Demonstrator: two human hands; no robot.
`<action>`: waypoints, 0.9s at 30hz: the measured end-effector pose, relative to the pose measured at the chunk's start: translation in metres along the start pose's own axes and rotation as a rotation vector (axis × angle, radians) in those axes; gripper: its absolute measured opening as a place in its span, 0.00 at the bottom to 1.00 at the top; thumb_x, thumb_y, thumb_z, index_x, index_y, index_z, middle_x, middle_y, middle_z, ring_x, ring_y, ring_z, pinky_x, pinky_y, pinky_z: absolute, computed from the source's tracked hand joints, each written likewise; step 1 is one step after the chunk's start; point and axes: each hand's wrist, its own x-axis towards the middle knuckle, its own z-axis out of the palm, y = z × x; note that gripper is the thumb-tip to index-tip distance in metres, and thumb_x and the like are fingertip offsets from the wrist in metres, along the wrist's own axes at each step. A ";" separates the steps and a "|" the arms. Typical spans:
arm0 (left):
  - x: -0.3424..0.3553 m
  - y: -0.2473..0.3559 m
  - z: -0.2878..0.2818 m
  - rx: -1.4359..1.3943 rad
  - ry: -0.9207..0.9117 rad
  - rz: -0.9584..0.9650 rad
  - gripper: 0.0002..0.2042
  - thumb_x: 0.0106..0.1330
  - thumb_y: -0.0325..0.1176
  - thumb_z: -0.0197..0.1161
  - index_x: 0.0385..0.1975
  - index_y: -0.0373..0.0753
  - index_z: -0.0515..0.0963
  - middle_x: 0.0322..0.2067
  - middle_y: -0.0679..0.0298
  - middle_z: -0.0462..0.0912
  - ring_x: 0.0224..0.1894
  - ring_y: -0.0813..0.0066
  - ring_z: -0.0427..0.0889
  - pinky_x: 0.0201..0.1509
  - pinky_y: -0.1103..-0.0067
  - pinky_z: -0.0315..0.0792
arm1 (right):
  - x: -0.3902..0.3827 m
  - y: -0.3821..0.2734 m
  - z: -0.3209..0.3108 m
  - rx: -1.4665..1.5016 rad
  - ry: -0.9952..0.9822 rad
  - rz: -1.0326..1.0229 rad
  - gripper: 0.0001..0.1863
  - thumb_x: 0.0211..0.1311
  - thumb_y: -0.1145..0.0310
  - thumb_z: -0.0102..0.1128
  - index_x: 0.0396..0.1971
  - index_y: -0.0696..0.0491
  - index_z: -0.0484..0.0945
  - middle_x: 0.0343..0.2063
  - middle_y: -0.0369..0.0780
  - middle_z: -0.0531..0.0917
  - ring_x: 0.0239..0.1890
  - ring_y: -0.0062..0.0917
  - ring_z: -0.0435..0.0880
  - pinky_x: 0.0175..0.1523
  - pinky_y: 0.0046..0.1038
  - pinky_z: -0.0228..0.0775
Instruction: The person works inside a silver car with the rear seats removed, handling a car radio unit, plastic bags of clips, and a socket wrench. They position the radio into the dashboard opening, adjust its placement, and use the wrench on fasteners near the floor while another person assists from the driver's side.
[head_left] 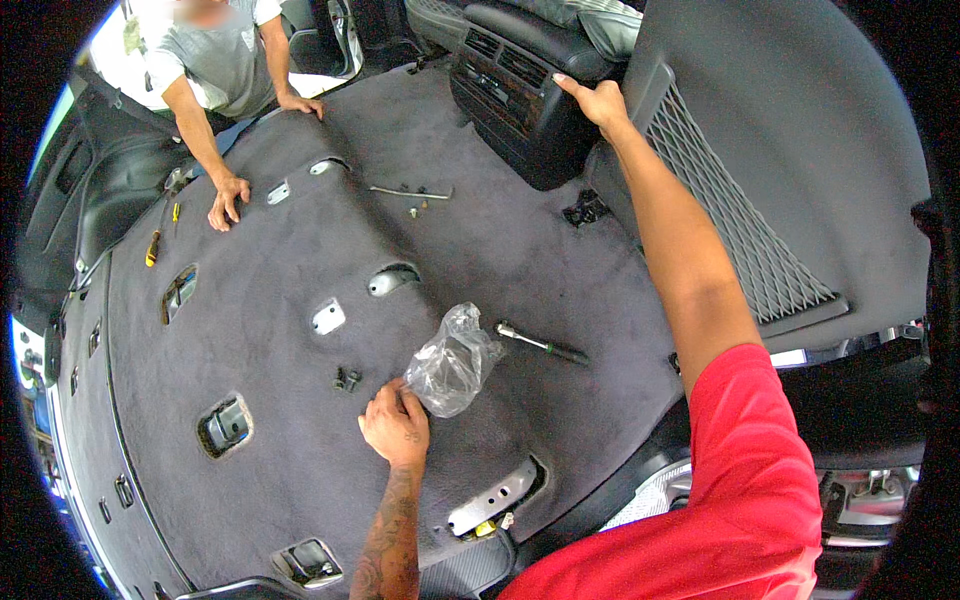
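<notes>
My left hand [395, 422] rests on the grey carpet with its fingers curled in at the edge of a crumpled clear plastic bag [452, 365]. The bag's contents, if any, cannot be made out. Farther off, at the right, my right hand [598, 102] grips the corner of a black centre console [515, 85], its thumb stretched along the edge and the other fingers mostly hidden. A ratchet wrench [543, 343] with a dark handle lies right of the bag. Several dark bolts [347, 379] sit on the carpet just beyond my left hand.
Another person [225, 65] leans in at the far left, both hands on the carpet [300, 250]. Near them lie two yellow-handled screwdrivers [153, 248]. A metal rod [412, 191] and small fasteners lie farther back. Metal brackets [495, 497] show through carpet openings. A door panel with a net pocket [735, 200] stands right.
</notes>
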 end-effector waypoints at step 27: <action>0.000 0.000 -0.002 -0.018 -0.028 -0.023 0.08 0.59 0.34 0.57 0.35 0.44 0.81 0.27 0.65 0.83 0.30 0.63 0.79 0.36 0.67 0.64 | 0.000 -0.002 -0.005 -0.122 -0.038 -0.009 0.57 0.39 0.29 0.67 0.41 0.79 0.74 0.45 0.63 0.79 0.50 0.46 0.81 0.54 0.36 0.70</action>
